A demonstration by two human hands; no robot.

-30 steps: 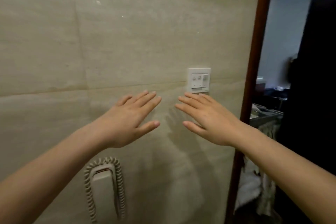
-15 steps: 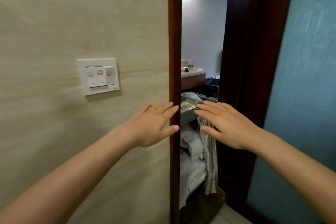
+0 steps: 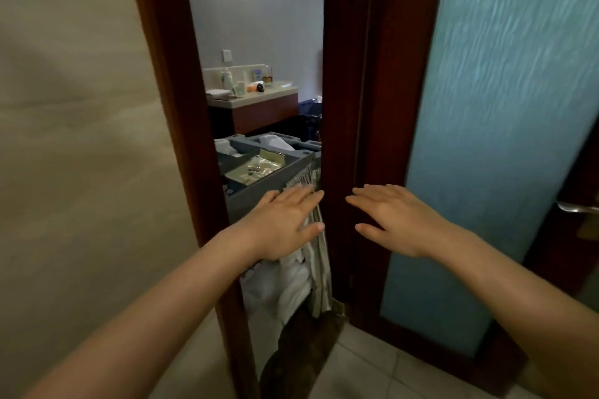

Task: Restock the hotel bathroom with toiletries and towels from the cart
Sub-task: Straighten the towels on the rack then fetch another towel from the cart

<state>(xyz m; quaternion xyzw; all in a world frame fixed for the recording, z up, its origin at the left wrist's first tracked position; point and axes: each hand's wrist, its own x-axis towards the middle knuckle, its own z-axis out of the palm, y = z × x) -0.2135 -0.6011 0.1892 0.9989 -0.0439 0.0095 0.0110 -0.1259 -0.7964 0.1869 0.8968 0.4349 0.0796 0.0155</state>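
Hovering palm-down at a doorway, both hands are empty, fingers straight and slightly spread. The left hand (image 3: 285, 223) shows in front of the grey housekeeping cart (image 3: 256, 201), which stands just beyond the dark wooden door frame (image 3: 181, 107). The right hand (image 3: 395, 220) is in front of the frame's other post, beside a frosted blue glass door (image 3: 502, 107). White linens (image 3: 285, 288) hang bundled below the cart's top tray. A desk (image 3: 275, 93) carrying small bottles stands farther back.

Head view, down toward doorway (image 3: 259, 107)
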